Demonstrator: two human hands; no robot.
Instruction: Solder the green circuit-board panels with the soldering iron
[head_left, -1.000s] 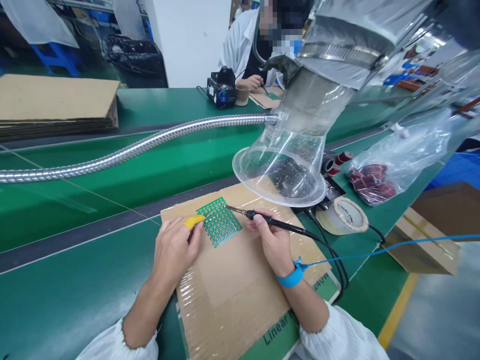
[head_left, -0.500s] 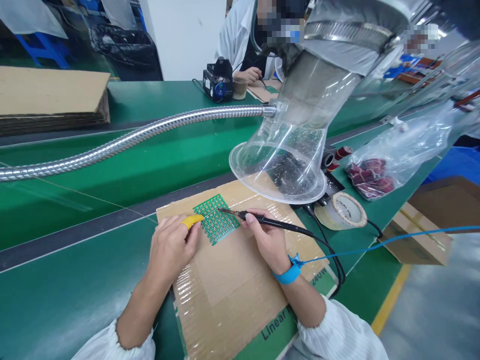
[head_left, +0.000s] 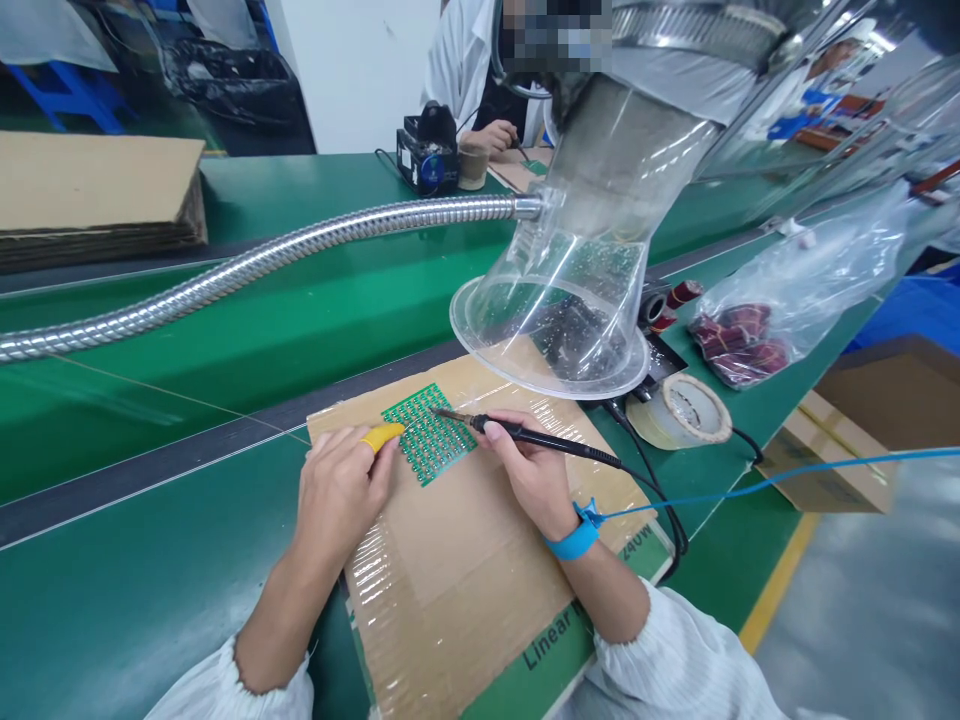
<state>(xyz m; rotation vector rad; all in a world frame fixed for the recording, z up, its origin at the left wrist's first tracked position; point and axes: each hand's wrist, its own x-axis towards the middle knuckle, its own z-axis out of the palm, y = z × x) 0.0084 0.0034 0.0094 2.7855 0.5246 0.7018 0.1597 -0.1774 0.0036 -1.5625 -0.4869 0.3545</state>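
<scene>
A green circuit board [head_left: 431, 440] with rows of small shiny parts lies on a taped cardboard sheet [head_left: 480, 560]. My right hand [head_left: 531, 470], with a blue band at its wrist, is closed round a black soldering iron [head_left: 547, 438], whose tip is over the upper middle of the board. At the board's left edge is my left hand [head_left: 341, 490], with a yellow cover on one finger. Its thumb and index finger are pinched together on a thin wire [head_left: 277, 428] that runs in from the left.
A clear fume hood [head_left: 555, 340] hangs beyond the board, with a metal hose [head_left: 300, 245] leading left. Right of it are a tape roll [head_left: 682, 412] and bagged red bundles [head_left: 742, 340]. Another person's hand [head_left: 491, 137] works across the bench.
The whole view has shifted slightly, so most things sit a little further left and up. The iron's tip has moved slightly left over the board. Both hands keep nearly the same pose.
</scene>
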